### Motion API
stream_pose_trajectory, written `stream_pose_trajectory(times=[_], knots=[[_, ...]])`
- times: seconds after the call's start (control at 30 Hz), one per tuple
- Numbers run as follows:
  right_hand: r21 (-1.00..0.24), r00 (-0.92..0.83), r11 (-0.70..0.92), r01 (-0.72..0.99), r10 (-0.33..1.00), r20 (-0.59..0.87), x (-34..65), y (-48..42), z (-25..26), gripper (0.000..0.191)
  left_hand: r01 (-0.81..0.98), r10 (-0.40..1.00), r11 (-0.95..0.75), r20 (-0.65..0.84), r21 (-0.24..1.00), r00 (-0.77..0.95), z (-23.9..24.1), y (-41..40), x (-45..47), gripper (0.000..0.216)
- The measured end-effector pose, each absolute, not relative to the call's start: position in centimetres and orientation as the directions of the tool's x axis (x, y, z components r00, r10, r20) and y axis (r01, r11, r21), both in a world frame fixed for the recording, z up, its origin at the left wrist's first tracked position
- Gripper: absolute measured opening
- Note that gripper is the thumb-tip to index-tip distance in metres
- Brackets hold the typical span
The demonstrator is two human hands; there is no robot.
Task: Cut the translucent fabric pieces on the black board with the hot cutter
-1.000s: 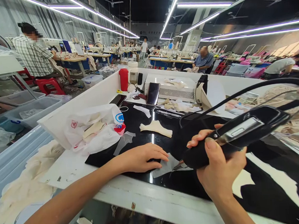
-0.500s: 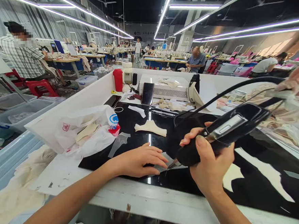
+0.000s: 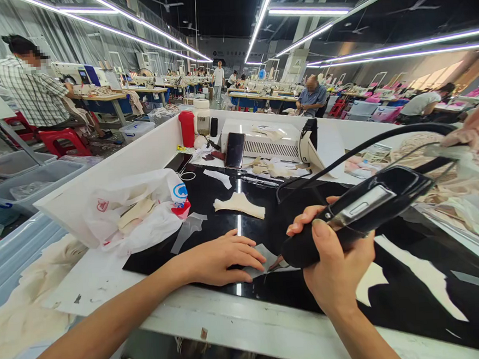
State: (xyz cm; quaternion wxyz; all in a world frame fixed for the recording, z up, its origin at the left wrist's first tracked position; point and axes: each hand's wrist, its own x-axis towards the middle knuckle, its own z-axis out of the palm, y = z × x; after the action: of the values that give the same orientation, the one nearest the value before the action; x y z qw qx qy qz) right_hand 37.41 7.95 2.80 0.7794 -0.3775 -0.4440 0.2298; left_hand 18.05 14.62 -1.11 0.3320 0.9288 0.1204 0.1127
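Note:
My right hand [image 3: 338, 265] is wrapped round a black corded hand tool [image 3: 362, 206] with a silver inset on its body. Its exact kind is unclear. The tool's pointed metal tip [image 3: 279, 263] is at a translucent grey cut piece [image 3: 265, 254] on the glossy black board [image 3: 267, 292]. My left hand [image 3: 224, 260] lies flat, fingers spread, with its fingertips on or beside that piece; the fingers partly cover it. Beyond my hands is a cream cut piece [image 3: 240, 205]. More cream pieces [image 3: 425, 278] lie right of my right hand.
A white plastic bag [image 3: 145, 235] with cut pieces stands at left. Toward the back are a phone [image 3: 234, 150], a red cup [image 3: 187, 128] and a white vented box [image 3: 269, 140]. The tool's thick cable [image 3: 363, 140] arcs to the right. A person [image 3: 31, 84] sits far left.
The camera view has shifted slightly. My left hand has drawn back a little to the left from the tool's tip, showing more of the grey piece. The right hand keeps its grip.

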Motion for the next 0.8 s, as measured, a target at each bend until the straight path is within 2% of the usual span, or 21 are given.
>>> stream_pose_trajectory(times=[0.33, 0.6, 0.8], knots=[[-0.794, 0.488, 0.608, -0.018, 0.699, 0.524, 37.4, 7.9, 2.7, 0.039, 0.151, 0.296, -0.756, 0.127, 0.637, 0.947, -1.2, 14.6, 18.2, 0.031], [-0.797, 0.482, 0.604, 0.02, 0.692, 0.537, 37.9, 8.3, 2.7, 0.04, 0.156, 0.327, -0.713, 0.126, 0.684, 0.937, -0.6, 15.0, 17.5, 0.027], [-0.778, 0.542, 0.626, -0.053, 0.673, 0.504, 37.4, 8.2, 3.7, 0.04, 0.171, 0.286, -0.715, 0.061, 0.678, 0.956, -0.3, 15.0, 17.3, 0.02]])
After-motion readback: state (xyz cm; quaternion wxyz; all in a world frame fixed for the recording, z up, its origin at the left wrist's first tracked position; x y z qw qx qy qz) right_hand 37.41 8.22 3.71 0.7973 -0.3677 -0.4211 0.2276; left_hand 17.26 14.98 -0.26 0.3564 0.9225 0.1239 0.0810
